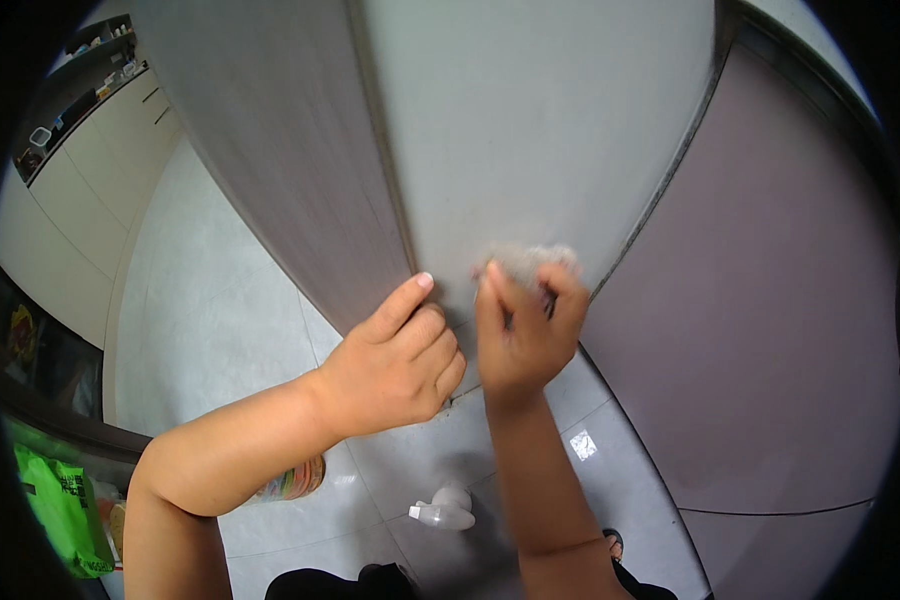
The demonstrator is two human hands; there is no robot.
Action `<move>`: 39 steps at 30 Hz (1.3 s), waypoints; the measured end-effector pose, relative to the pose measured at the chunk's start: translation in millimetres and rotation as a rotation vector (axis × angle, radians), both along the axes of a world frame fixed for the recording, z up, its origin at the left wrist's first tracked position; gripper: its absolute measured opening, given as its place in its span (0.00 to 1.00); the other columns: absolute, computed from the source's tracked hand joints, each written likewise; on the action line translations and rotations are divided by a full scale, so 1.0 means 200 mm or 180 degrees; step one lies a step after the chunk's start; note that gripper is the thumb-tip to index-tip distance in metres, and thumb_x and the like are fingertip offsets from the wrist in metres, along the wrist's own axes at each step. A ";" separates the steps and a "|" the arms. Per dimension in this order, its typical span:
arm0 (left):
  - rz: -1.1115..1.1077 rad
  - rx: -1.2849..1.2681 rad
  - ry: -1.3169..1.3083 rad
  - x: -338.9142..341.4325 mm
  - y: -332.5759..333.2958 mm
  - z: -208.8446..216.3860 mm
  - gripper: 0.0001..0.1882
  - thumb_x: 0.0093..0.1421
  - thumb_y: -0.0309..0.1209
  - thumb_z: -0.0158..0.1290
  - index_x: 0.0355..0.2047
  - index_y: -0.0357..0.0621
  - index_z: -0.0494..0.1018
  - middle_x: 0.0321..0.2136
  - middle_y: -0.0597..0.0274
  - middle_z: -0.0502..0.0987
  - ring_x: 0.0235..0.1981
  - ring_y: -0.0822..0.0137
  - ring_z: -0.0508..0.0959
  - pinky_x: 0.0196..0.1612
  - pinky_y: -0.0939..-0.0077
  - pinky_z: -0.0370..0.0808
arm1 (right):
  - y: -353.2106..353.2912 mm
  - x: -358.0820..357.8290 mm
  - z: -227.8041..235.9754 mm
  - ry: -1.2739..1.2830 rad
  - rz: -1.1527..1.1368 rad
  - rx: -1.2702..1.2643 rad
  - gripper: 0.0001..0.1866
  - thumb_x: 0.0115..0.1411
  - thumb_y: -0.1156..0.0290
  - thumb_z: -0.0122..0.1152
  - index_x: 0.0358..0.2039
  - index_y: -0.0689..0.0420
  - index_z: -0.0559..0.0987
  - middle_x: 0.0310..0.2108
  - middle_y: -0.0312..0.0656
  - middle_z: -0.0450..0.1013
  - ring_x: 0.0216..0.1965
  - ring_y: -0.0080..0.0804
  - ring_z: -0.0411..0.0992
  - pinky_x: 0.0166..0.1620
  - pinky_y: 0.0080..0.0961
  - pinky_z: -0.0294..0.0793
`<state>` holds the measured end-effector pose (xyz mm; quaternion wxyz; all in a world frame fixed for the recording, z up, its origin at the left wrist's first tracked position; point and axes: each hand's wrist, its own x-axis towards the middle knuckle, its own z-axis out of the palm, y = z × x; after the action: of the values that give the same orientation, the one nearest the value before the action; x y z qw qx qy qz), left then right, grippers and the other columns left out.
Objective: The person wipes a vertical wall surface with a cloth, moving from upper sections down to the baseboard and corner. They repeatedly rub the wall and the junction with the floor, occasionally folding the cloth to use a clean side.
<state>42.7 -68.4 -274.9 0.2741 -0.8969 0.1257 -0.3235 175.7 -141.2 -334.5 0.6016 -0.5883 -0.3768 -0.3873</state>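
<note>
A pale, upright door panel (540, 120) stands before me, with a grey-brown panel (270, 130) joined along its left side. My left hand (400, 360) is closed at the seam low between the two, its index fingertip on the trim and its other fingers curled; what lies under them is partly hidden. Against the lower part of the pale surface, my right hand (530, 325) grips a greyish-white cloth (535, 262) bunched up in the fingers. Cloth and fingertips are smeared by motion. On the floor below stands a whitish spray bottle (445, 510).
A large mauve-grey panel (760, 300) rises at the right. Cream cabinets (90, 190) with things on their counter line the far left. A bright green bag (60, 510) sits low at the left. Beneath my left forearm is a multicoloured round container (300, 480) on the tiled floor (220, 280).
</note>
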 end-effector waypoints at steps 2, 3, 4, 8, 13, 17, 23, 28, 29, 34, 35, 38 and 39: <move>0.0003 -0.0031 -0.0025 0.01 -0.01 0.01 0.02 0.44 0.27 0.54 0.20 0.43 0.73 0.22 0.64 0.70 0.33 0.63 0.74 0.60 0.50 0.67 | 0.01 0.05 0.08 -0.0031 -0.0074 0.0171 0.12 0.47 0.77 0.74 0.33 0.50 0.84 0.37 0.38 0.68 0.38 0.34 0.67 0.42 0.32 0.65; 0.0017 -0.0043 -0.0012 0.01 -0.01 0.01 0.03 0.44 0.27 0.54 0.21 0.43 0.73 0.22 0.64 0.70 0.33 0.62 0.74 0.60 0.50 0.67 | 0.01 0.06 0.08 -0.0072 -0.0047 0.0217 0.11 0.48 0.77 0.74 0.33 0.50 0.84 0.38 0.37 0.68 0.39 0.34 0.67 0.43 0.33 0.66; 0.0030 -0.0056 0.0001 0.02 -0.01 0.01 0.03 0.44 0.27 0.54 0.21 0.43 0.73 0.22 0.64 0.70 0.33 0.62 0.74 0.59 0.50 0.67 | 0.01 0.05 0.06 -0.0100 -0.0129 0.0144 0.11 0.48 0.76 0.74 0.33 0.49 0.84 0.38 0.38 0.68 0.40 0.34 0.67 0.43 0.33 0.66; 0.0062 -0.0047 0.0053 0.00 -0.02 0.02 0.03 0.44 0.27 0.53 0.22 0.44 0.73 0.23 0.63 0.70 0.33 0.62 0.74 0.59 0.50 0.67 | 0.00 -0.04 -0.04 -0.0031 0.0009 -0.0061 0.11 0.47 0.79 0.73 0.31 0.51 0.83 0.39 0.39 0.67 0.39 0.36 0.68 0.41 0.33 0.71; 0.0160 -0.0038 0.0212 -0.02 -0.04 -0.02 0.04 0.44 0.27 0.53 0.23 0.43 0.73 0.24 0.62 0.71 0.34 0.61 0.74 0.59 0.49 0.67 | 0.05 0.04 0.00 -0.0167 -0.0303 0.0165 0.09 0.47 0.75 0.75 0.28 0.49 0.83 0.39 0.40 0.69 0.40 0.39 0.68 0.43 0.36 0.69; 0.0203 -0.0005 0.0242 -0.02 -0.04 -0.05 0.05 0.46 0.27 0.54 0.26 0.41 0.74 0.25 0.62 0.72 0.37 0.61 0.75 0.59 0.49 0.67 | 0.05 0.19 0.31 0.0068 0.0042 0.0681 0.09 0.47 0.74 0.75 0.27 0.48 0.83 0.37 0.40 0.69 0.38 0.39 0.68 0.44 0.38 0.71; 0.0139 -0.0014 0.0231 -0.04 -0.04 -0.01 0.06 0.47 0.27 0.55 0.26 0.42 0.74 0.27 0.61 0.73 0.40 0.60 0.76 0.60 0.49 0.66 | 0.02 0.05 -0.11 -0.0089 -0.0279 0.0153 0.11 0.48 0.74 0.75 0.33 0.46 0.85 0.39 0.39 0.69 0.41 0.38 0.70 0.53 0.44 0.70; 0.0213 -0.0030 0.0126 -0.02 -0.04 -0.03 0.03 0.46 0.28 0.53 0.22 0.44 0.72 0.24 0.62 0.72 0.40 0.59 0.74 0.64 0.50 0.64 | 0.02 0.07 -0.01 0.0250 -0.0174 0.0117 0.10 0.48 0.74 0.75 0.31 0.45 0.84 0.39 0.38 0.69 0.42 0.38 0.69 0.56 0.45 0.68; 0.0218 -0.0057 0.0114 -0.01 -0.05 -0.02 0.03 0.46 0.28 0.53 0.22 0.44 0.72 0.24 0.63 0.72 0.40 0.60 0.74 0.64 0.49 0.64 | 0.02 0.10 0.07 0.0321 -0.0113 0.0173 0.10 0.48 0.74 0.75 0.31 0.45 0.84 0.39 0.38 0.70 0.42 0.38 0.69 0.56 0.45 0.68; 0.0306 -0.0031 0.0241 -0.02 -0.05 0.01 0.03 0.46 0.28 0.53 0.22 0.43 0.72 0.24 0.62 0.72 0.41 0.59 0.74 0.65 0.49 0.64 | 0.04 0.10 0.07 0.0159 -0.0273 0.0062 0.10 0.48 0.73 0.75 0.31 0.45 0.84 0.40 0.39 0.70 0.40 0.38 0.69 0.57 0.45 0.67; 0.0257 -0.0065 0.0179 -0.01 -0.05 0.02 0.03 0.46 0.27 0.53 0.22 0.43 0.72 0.24 0.61 0.72 0.41 0.59 0.74 0.64 0.49 0.64 | 0.05 0.06 0.01 0.0151 -0.0237 0.0026 0.09 0.49 0.73 0.74 0.31 0.46 0.84 0.41 0.39 0.69 0.40 0.38 0.69 0.59 0.46 0.65; 0.0271 -0.0062 0.0150 -0.01 -0.06 0.03 0.02 0.46 0.27 0.53 0.21 0.44 0.71 0.25 0.61 0.72 0.41 0.59 0.74 0.64 0.49 0.64 | 0.04 0.02 0.02 0.0295 -0.0046 0.0119 0.09 0.49 0.74 0.74 0.31 0.46 0.84 0.41 0.38 0.69 0.41 0.38 0.69 0.57 0.43 0.66; 0.0284 -0.0098 0.0121 -0.02 -0.06 0.02 0.02 0.46 0.27 0.53 0.21 0.44 0.71 0.25 0.61 0.72 0.41 0.59 0.74 0.64 0.49 0.64 | 0.04 0.02 0.04 0.0248 -0.0092 0.0130 0.10 0.49 0.74 0.74 0.31 0.46 0.84 0.40 0.39 0.69 0.41 0.38 0.69 0.55 0.41 0.66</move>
<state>39.6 -80.1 -270.9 0.2719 -0.9117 0.0857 -0.2958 180.0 -134.1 -327.3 0.6221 -0.5959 -0.3365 -0.3804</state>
